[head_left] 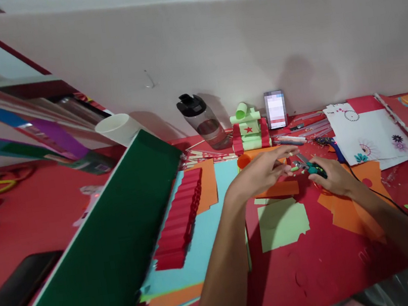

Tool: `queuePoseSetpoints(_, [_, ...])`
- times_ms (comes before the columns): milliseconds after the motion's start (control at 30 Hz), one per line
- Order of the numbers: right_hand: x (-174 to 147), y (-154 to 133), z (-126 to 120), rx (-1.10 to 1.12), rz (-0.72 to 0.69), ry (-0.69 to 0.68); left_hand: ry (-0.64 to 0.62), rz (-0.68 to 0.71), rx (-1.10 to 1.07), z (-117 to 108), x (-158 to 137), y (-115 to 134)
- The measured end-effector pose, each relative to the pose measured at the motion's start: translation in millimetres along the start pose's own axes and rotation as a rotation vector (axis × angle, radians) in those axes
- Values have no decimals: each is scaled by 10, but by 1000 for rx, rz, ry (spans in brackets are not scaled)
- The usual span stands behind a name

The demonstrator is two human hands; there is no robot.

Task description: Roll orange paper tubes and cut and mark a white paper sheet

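My right hand (329, 175) is closed round the green and black handles of a pair of pliers (316, 169), whose metal jaws point left. Close to those jaws is my left hand (264, 169), with its index finger stretched out and its other fingers curled near the tip. Whatever small piece they pinch is too tiny to make out. Beneath my left hand lie rolled orange paper (278, 190) and a pale green paper sheet (282, 224). Cut orange paper (358, 206) spreads under my right wrist.
A model of green and red paper rolls (249, 128), a lit phone (276, 109) and a water bottle (205, 124) stand by the white partition (211, 49). Pleated red paper (179, 220) lies left, beside a slanted green board (98, 240). A black cable (391, 204) trails at right.
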State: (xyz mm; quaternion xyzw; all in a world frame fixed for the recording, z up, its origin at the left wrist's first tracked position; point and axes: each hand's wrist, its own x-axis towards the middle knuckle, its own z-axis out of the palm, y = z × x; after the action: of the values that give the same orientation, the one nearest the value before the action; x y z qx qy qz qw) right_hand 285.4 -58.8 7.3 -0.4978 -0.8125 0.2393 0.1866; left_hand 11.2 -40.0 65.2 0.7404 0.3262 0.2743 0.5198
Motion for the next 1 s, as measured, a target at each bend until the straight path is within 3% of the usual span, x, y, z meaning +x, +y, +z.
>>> queuePoseSetpoints(233, [-155,66,-34,-353,46,94,140,66,-198,32,36,204])
queuePoseSetpoints(400, [-167,131,135,-554,86,83,107,50,-369,59,35,213])
queuePoseSetpoints(1000, [-170,-14,241,-673,117,-47,94,108,-339,60,15,210])
